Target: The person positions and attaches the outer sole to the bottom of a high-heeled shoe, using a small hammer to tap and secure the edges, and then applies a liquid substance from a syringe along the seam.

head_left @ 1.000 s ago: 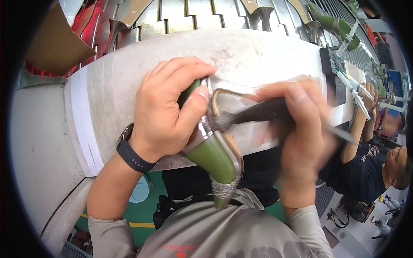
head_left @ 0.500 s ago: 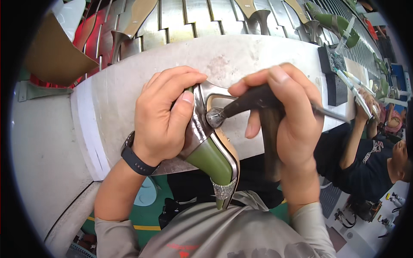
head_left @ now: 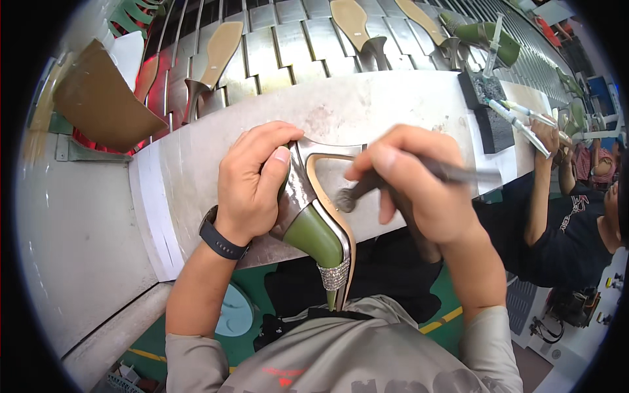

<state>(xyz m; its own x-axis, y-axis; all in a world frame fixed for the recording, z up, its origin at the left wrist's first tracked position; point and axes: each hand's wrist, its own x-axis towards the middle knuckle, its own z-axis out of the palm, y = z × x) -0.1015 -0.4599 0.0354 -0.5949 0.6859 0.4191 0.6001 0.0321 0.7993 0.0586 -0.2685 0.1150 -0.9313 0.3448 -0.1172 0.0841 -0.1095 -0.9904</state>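
Observation:
A dark metallic high-heeled shoe [head_left: 299, 190] is on a green shoe last [head_left: 314, 237], its toe toward my body and its heel pointing right. A sparkling band [head_left: 333, 275] crosses the front part. My left hand [head_left: 249, 187] is closed round the back of the shoe, fingers over the top end and thumb along the side. My right hand [head_left: 429, 190] grips a hammer, slightly blurred. The round hammer head [head_left: 345, 199] is right beside the tan sole edge [head_left: 327, 196]; whether they touch I cannot tell.
Under my hands lies a worn pale worktop [head_left: 196, 141]. Beyond it, a metal slat conveyor [head_left: 275, 49] carries several heeled soles [head_left: 225, 52] and another green last [head_left: 485, 40]. A dark block [head_left: 488, 121] with syringes [head_left: 517, 124] stands at the right, near a co-worker [head_left: 570, 223].
The hammer head has moved from the shoe's back part, near the heel, to beside the sole edge, lower and to the right. My left hand keeps its hold. The whole view has shifted slightly.

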